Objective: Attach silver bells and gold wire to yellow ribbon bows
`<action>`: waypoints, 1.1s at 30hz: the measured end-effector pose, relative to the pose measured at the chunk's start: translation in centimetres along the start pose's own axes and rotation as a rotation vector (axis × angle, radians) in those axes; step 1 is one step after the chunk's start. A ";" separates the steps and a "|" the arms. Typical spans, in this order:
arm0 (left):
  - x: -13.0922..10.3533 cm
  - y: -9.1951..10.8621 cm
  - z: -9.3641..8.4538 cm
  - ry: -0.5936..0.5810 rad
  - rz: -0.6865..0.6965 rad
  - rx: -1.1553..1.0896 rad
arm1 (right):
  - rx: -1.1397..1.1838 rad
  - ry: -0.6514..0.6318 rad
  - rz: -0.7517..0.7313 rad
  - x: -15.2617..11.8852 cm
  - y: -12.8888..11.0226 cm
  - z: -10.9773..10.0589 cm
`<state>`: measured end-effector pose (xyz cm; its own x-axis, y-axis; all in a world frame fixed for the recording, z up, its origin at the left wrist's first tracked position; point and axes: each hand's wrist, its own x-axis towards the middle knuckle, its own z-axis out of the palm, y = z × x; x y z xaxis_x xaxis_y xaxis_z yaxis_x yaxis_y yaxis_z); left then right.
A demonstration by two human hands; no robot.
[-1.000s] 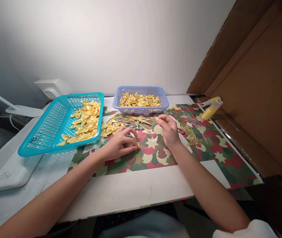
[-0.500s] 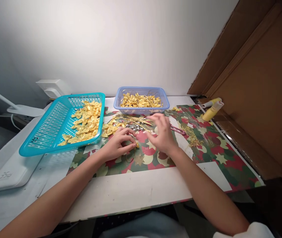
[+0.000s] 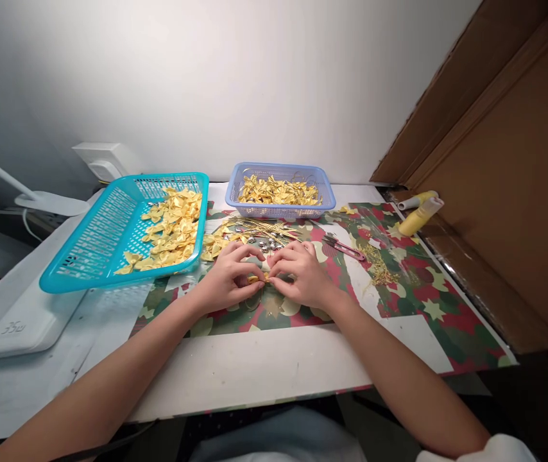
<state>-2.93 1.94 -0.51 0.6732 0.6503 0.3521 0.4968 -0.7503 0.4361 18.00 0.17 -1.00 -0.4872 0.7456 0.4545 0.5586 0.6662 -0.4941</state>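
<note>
Between my two hands is a small gold ribbon bow [image 3: 253, 279], with a thin loop of gold cord [image 3: 253, 303] hanging below it. My left hand [image 3: 230, 273] pinches the bow from the left, thumb and fingertips closed. From the right, my right hand [image 3: 299, 273] closes its thumb and fingertips on the bow's other side. Just beyond my fingers lie several silver bells [image 3: 265, 244], a bundle of gold cords [image 3: 274, 229] and a loose pile of gold bows [image 3: 216, 242].
A turquoise basket [image 3: 86, 282] holding gold bows stands at left, a purple-blue basket [image 3: 281, 212] of corded bows at the back. Pink-handled thread snips [image 3: 346, 248], gold scraps [image 3: 380, 266] and a yellow bottle [image 3: 421, 217] lie right. A power bank [image 3: 28, 327] sits at far left.
My right hand has come down and left from above the snips to the bow, and its fingers have closed. My left hand stays at the bow. The view has shifted slightly.
</note>
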 end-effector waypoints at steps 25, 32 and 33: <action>-0.6 0.0 0.5 0.083 -0.039 0.076 | -0.012 0.069 -0.039 -0.1 -0.6 0.2; -0.8 -0.2 0.6 0.109 -0.050 0.101 | 0.050 0.085 -0.038 -0.2 -0.5 0.1; -0.8 -0.2 0.6 0.111 -0.052 0.102 | 0.076 0.087 -0.039 -0.1 -0.5 0.1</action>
<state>-3.24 1.46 -1.43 0.5829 0.6935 0.4234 0.5861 -0.7198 0.3721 17.72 -0.27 -0.92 -0.4456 0.7174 0.5355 0.4862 0.6962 -0.5281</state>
